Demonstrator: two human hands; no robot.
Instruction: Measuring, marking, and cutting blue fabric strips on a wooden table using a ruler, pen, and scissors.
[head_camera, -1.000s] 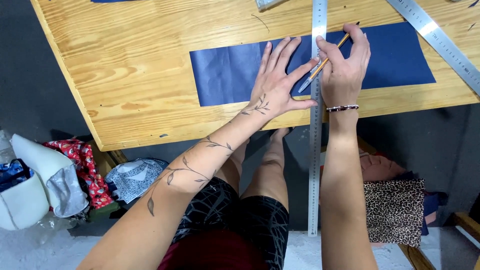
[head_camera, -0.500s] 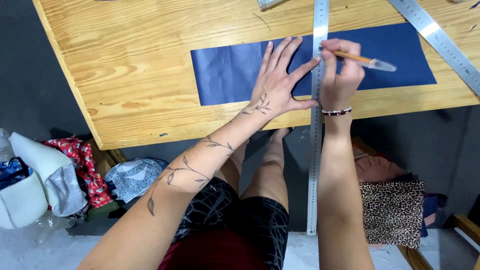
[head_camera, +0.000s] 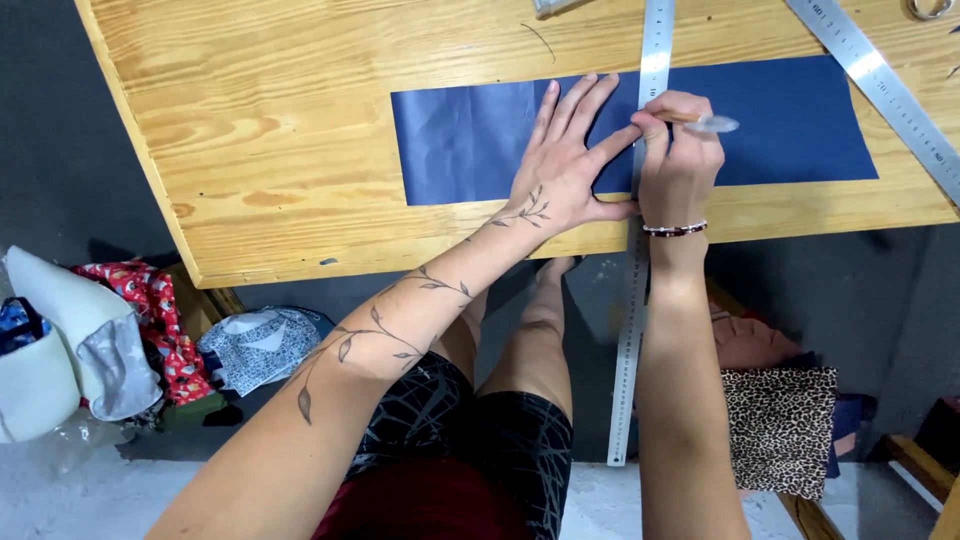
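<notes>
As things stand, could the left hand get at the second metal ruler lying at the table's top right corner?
Probably not easily: the left hand lies flat on the blue sheet, and the right hand with its pen sits between it and that ruler.

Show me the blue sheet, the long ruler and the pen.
blue sheet (head_camera: 460, 140), head view, left half of the sheet.
long ruler (head_camera: 628, 350), head view, part overhanging the table.
pen (head_camera: 712, 123), head view, clear end.

Two metal rulers (head_camera: 640, 300), one blue sheet (head_camera: 460, 140), one pen (head_camera: 705, 122)
</notes>
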